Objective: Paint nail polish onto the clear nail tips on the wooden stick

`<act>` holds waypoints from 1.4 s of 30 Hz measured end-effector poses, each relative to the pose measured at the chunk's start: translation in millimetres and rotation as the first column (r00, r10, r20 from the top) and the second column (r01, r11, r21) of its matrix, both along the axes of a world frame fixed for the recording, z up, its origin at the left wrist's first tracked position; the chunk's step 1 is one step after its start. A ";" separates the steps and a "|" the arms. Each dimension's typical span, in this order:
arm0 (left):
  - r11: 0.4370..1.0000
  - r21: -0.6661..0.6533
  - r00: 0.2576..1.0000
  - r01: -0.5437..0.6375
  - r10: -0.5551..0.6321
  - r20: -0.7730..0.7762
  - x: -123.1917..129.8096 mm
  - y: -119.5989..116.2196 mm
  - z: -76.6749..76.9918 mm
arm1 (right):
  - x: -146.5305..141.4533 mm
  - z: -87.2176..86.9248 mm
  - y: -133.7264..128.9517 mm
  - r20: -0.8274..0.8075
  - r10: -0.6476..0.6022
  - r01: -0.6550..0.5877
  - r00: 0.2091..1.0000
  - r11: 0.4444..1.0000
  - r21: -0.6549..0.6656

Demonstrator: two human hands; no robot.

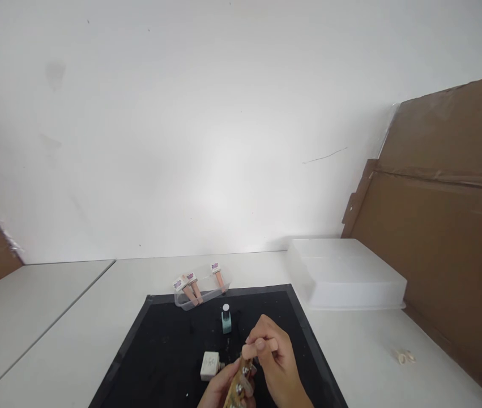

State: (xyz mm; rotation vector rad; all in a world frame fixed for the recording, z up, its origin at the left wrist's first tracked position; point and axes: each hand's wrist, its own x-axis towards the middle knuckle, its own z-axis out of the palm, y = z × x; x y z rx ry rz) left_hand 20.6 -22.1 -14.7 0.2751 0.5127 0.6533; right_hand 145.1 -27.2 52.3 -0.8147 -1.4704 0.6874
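Low in the head view, my left hand (218, 389) is closed around a yellowish-brown bar (232, 393) with several shiny metal knobs along it. My right hand (281, 365) pinches a peach finger-shaped piece (249, 351) against the bar's upper end; whether the two are joined cannot be told. Just beyond the hands stands a teal nail polish bottle (226, 323), upright, with a dark neck and pale top. A square white bottle (209, 365) lies beside my left hand, its neck pointing toward the bar. My palms hide part of the bar.
Behind the black mat (160, 345), a clear shallow tray (187, 306) holds several peach sticks (220, 280) with white labelled ends. A translucent plastic bin (351, 277) sits upside down at right. Small cream rings (405, 356) lie nearby. A cardboard panel (444, 238) and white wall (207, 141) enclose the table.
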 end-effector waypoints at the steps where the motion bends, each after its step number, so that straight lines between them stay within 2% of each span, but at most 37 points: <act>1: 1.000 0.002 1.000 -0.001 0.001 0.003 0.0 0.0 -0.3 | 0.2 0.2 -0.3 -0.006 -0.006 0.006 1.000 1.000 -0.001; 5: 1.000 -0.001 1.000 -0.008 0.008 0.005 0.0 -0.2 -0.2 | 0.2 -2.1 -0.8 -0.023 0.013 -0.014 1.000 0.999 -0.048; 9: 1.000 -0.006 1.000 -0.007 0.007 -0.015 -0.8 -0.9 1.6 | -0.5 -4.7 0.1 0.051 0.026 -0.021 0.998 0.996 -0.087; 16: 0.999 -0.002 0.998 -0.040 0.040 -0.046 0.6 0.1 3.4 | -2.6 -1.3 -0.2 0.159 0.012 -0.004 0.987 0.999 -0.053; 26: 0.999 0.006 0.998 -0.050 0.051 -0.045 4.1 1.9 -5.3 | 2.8 -0.7 0.5 0.011 -0.023 0.023 1.000 1.000 0.002; 33: 0.999 0.023 0.998 -0.044 0.045 -0.035 0.1 1.3 -5.4 | 2.3 -0.7 0.5 -0.003 -0.055 0.055 0.998 0.998 -0.038; 42: 0.997 0.020 0.997 -0.073 0.074 -0.030 4.2 -0.6 0.7 | -2.0 -4.5 -1.3 -0.047 0.072 -0.078 0.996 0.988 -0.136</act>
